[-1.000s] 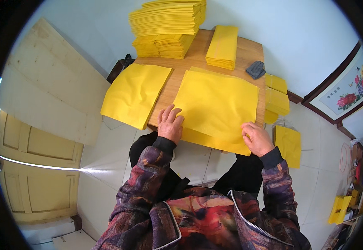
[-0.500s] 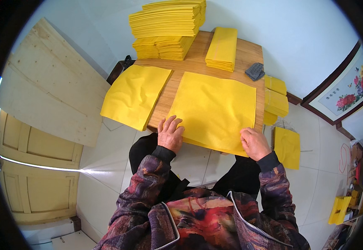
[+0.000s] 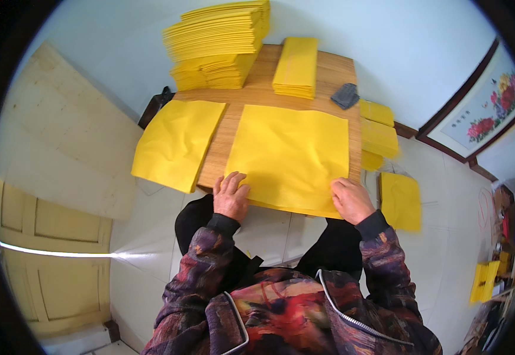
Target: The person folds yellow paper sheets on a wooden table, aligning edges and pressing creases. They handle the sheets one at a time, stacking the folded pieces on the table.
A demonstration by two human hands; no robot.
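A large yellow felt-like sheet [image 3: 293,157] lies on the wooden table [image 3: 210,165] in front of me, its near edge reaching over the table's front. My right hand [image 3: 352,200] is closed on the sheet's near right corner, thumb and fingers pinched at the edge. At the near left corner, the fingers of my left hand [image 3: 231,198] are spread and touch the sheet's edge. Left of it lies another pile of yellow sheets [image 3: 177,145], slightly rumpled and jutting past the table's front edge.
Tall stacks of folded yellow felt [image 3: 213,38] stand at the back left. A narrower folded yellow stack [image 3: 296,68] and a dark grey cloth [image 3: 345,96] lie farther back. More yellow bundles [image 3: 379,139] sit beside the table's right side. A wooden board [image 3: 62,130] leans at left.
The view has turned a little, so the table and its stacks appear shifted left. Both hands stay at the same two corners of the yellow sheet.
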